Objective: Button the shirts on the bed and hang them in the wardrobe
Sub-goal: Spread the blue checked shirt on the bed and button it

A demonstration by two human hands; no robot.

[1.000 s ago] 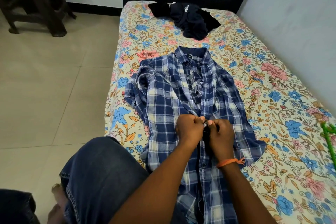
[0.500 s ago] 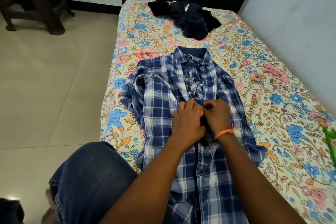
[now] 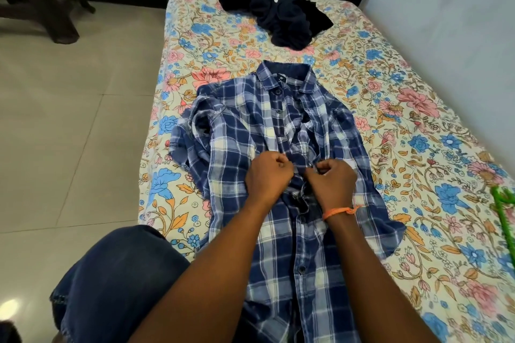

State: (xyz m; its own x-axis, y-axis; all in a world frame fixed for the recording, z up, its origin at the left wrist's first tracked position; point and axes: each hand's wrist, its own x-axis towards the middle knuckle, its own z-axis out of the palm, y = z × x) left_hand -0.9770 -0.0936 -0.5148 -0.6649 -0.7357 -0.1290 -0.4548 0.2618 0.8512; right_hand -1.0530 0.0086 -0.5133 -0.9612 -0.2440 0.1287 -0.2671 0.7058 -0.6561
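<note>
My left hand [image 3: 267,175] and right hand [image 3: 333,182] sit close together over the middle of the plaid shirt [image 3: 242,147], each with fingers curled, pinching the fabric on either side of the front opening. The shirt lies face up on the bed [image 3: 418,125], collar away from me, its lower buttons fastened. An orange thread band [image 3: 338,211] circles my right wrist. A crumpled black garment [image 3: 287,17] lies near the head of the bed, well apart from the shirt. A green hanger [image 3: 504,209] shows at the right edge. My knee in blue jeans [image 3: 117,276] is by the bed's side
</note>
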